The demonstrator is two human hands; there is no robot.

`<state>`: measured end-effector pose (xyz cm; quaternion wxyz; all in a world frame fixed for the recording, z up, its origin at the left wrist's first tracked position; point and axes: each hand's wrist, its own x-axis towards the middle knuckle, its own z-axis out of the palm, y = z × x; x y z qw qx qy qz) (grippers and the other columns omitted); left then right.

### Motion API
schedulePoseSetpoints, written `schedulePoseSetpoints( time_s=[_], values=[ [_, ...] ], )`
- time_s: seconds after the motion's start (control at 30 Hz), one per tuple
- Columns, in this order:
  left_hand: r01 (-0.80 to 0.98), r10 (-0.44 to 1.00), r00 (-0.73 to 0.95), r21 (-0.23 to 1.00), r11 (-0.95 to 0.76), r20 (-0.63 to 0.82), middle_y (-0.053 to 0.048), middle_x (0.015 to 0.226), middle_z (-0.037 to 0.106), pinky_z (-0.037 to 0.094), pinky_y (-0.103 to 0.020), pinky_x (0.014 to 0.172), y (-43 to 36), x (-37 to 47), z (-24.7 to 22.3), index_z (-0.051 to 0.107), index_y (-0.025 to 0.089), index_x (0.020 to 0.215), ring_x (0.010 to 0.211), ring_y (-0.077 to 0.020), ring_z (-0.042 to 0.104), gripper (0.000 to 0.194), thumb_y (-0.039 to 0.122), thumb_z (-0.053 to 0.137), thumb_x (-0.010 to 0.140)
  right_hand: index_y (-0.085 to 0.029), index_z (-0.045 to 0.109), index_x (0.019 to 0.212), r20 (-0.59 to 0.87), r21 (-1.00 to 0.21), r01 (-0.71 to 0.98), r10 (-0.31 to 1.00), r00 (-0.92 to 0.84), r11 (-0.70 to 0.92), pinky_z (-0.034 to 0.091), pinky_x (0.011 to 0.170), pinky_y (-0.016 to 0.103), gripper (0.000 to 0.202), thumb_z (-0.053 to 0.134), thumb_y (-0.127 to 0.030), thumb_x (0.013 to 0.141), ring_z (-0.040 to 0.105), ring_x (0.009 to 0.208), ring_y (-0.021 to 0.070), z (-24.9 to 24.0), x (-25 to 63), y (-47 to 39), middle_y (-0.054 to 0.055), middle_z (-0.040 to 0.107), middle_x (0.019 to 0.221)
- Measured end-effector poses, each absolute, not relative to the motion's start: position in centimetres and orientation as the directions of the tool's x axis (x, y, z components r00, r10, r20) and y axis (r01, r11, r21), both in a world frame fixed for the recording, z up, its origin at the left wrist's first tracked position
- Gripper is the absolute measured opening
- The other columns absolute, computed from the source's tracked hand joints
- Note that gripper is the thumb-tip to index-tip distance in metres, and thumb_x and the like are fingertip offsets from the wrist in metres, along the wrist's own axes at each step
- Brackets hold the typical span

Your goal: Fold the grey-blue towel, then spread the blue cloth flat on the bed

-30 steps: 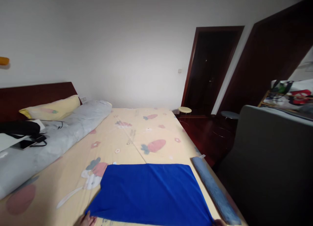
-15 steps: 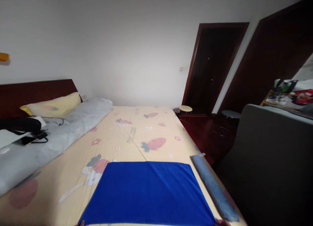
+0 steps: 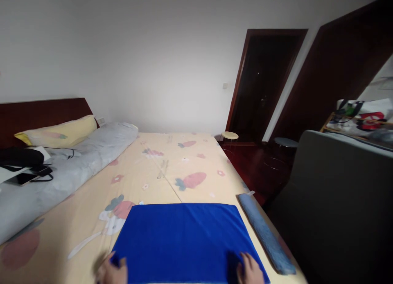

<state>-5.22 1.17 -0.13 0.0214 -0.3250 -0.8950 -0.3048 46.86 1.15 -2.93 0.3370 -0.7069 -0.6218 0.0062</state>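
Observation:
A blue cloth (image 3: 184, 239) lies spread out on the bed sheet (image 3: 159, 173), its near edge at the bottom of the view. My left hand (image 3: 112, 271) is over the cloth's left near side, fingers apart and curved, holding nothing. Over the right near part is my right hand (image 3: 250, 269), its fingers also bent and apart with nothing in them. Right of the cloth rests a rolled blue-grey cloth (image 3: 265, 235).
At the left, a grey quilt (image 3: 92, 161) carries a black bag (image 3: 21, 157) and a phone (image 3: 26, 178). Behind it is a yellow pillow (image 3: 64, 132). Stools (image 3: 229, 135) stand beyond the bed, and a dark grey panel (image 3: 337, 202) rises at the right.
Both hands have let go of the cloth's near corners and come further into view, inward over the cloth. The cloth's near edge now lies lower and flatter. The view has shifted slightly.

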Motion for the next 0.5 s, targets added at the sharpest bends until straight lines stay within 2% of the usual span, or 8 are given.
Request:
schedulePoseSetpoints(
  time_s=[0.03,0.1,0.17,0.23,0.33,0.43,0.5],
  values=[
    [0.722,0.709,-0.639,0.549,0.421,0.297,-0.017,0.119,0.064,0.048,-0.052,0.099,2.4,-1.8,0.7,0.052,0.017,0.128,0.121,-0.0329,0.055,0.051,0.033,0.037,0.082,-0.019,0.067,0.109,0.412,-0.481,0.875,0.894,0.175,0.051,0.054,0.090,0.047,0.045,0.041,-0.046,0.083,0.064,0.107,0.0324,-2.3,44.0,2.1,0.017,0.068,0.117],
    [0.851,0.879,-0.328,0.512,0.116,0.346,-0.014,0.141,0.053,0.042,-0.048,0.107,4.5,5.2,1.7,0.048,0.019,0.135,0.134,-0.0263,0.045,0.054,0.022,0.031,0.083,-0.027,0.051,0.134,0.354,-0.480,0.860,0.935,0.011,0.172,0.047,0.101,0.047,0.049,0.035,-0.042,0.090,0.052,0.127,0.0284,-1.1,38.1,4.0,0.009,0.055,0.140],
    [0.882,0.957,-0.015,0.454,-0.124,0.289,-0.007,0.153,0.040,0.036,-0.047,0.112,6.0,11.2,1.6,0.038,0.023,0.144,0.142,-0.0226,0.032,0.061,0.017,0.029,0.085,-0.034,0.034,0.144,0.268,-0.493,0.837,0.957,-0.113,0.237,0.040,0.107,0.050,0.051,0.032,-0.041,0.093,0.041,0.137,0.0267,-0.2,33.0,5.7,0.003,0.041,0.151],
    [0.894,0.977,0.144,0.402,-0.197,0.159,-0.005,0.155,0.034,0.032,-0.048,0.115,6.8,14.9,0.9,0.034,0.025,0.146,0.143,-0.0230,0.029,0.061,0.019,0.030,0.086,-0.039,0.026,0.146,0.191,-0.505,0.808,0.952,-0.238,0.303,0.036,0.111,0.052,0.052,0.032,-0.043,0.094,0.035,0.140,0.0263,0.0,29.7,6.7,-0.001,0.034,0.153],
    [0.933,0.989,0.140,0.330,-0.144,0.036,-0.003,0.155,0.031,0.030,-0.051,0.116,6.6,14.6,-0.6,0.031,0.029,0.146,0.142,-0.0250,0.031,0.057,0.029,0.031,0.089,-0.042,0.025,0.144,0.139,-0.499,0.803,0.945,-0.297,0.326,0.033,0.113,0.052,0.052,0.035,-0.049,0.093,0.032,0.140,0.0261,-0.6,29.3,7.3,-0.003,0.031,0.153],
    [0.974,0.998,-0.019,0.226,0.005,0.062,-0.001,0.156,0.028,0.026,-0.053,0.116,5.5,8.7,-1.4,0.028,0.032,0.146,0.143,-0.0243,0.028,0.055,0.039,0.027,0.091,-0.040,0.025,0.144,0.141,-0.447,0.868,0.975,-0.170,0.216,0.030,0.114,0.054,0.055,0.034,-0.054,0.092,0.029,0.141,0.0260,-1.4,33.9,6.7,-0.001,0.029,0.154],
    [0.980,0.984,-0.155,0.144,0.141,0.089,-0.002,0.156,0.027,0.023,-0.053,0.116,4.4,3.4,-1.3,0.031,0.030,0.145,0.144,-0.0243,0.026,0.056,0.043,0.028,0.090,-0.038,0.026,0.144,0.147,-0.395,0.912,0.987,-0.061,0.115,0.029,0.113,0.055,0.057,0.034,-0.057,0.091,0.030,0.142,0.0259,-1.8,38.4,5.9,0.000,0.031,0.154]
  ],
)
